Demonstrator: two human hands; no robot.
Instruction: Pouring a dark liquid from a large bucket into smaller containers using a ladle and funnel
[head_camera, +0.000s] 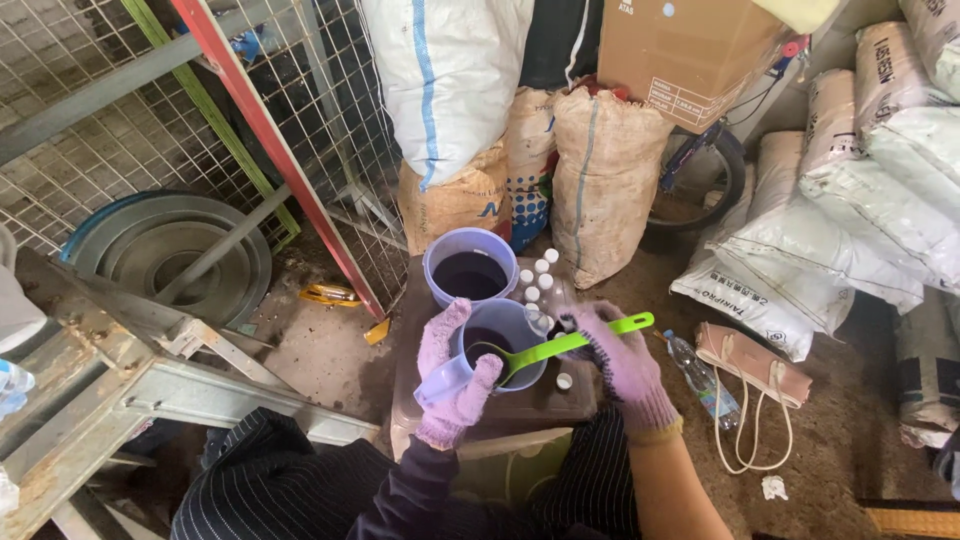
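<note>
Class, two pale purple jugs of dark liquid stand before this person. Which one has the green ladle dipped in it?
The nearer jug, gripped by the left hand; the right hand dips the green ladle into it. The farther jug stands untouched.

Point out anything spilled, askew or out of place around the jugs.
One loose white cap lies alone on the dark stained stand, apart from the capped small bottles. A plastic water bottle lies on its side on the dirt floor beside the handbag. No fresh spill shows.
</note>
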